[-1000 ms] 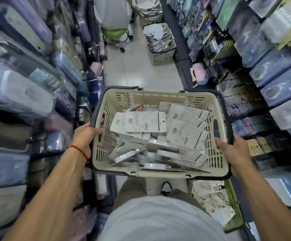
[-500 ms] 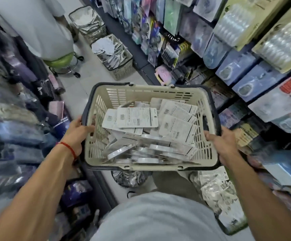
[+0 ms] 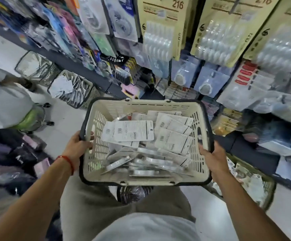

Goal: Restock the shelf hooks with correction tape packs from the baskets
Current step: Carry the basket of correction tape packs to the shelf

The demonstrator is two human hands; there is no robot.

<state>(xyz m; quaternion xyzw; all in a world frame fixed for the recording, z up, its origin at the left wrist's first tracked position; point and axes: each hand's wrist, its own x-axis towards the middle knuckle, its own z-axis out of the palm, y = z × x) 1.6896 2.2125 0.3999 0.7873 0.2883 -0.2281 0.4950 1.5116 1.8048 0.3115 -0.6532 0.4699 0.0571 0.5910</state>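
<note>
I carry a beige plastic basket (image 3: 106, 108) with a dark rim in front of my body. Several white correction tape packs (image 3: 134, 133) lie jumbled inside it, card backs up at the far side, clear blisters toward me. My left hand (image 3: 76, 146) grips the basket's left rim, a red string on its wrist. My right hand (image 3: 210, 157) grips the right rim. The shelf (image 3: 209, 49) with hanging blister packs rises straight ahead, close to the basket's far edge.
Two more baskets (image 3: 71, 89) of packs stand on the floor at the left by the shelf base. Another basket (image 3: 252, 181) of packs sits low at my right. A person on a green wheeled stool (image 3: 31, 117) is at the left. Racks of goods line the left side.
I have turned to the right with the basket, away from the aisle. The shelf of hanging packs now fills the view ahead. Both hands keep their grip on the rim.
</note>
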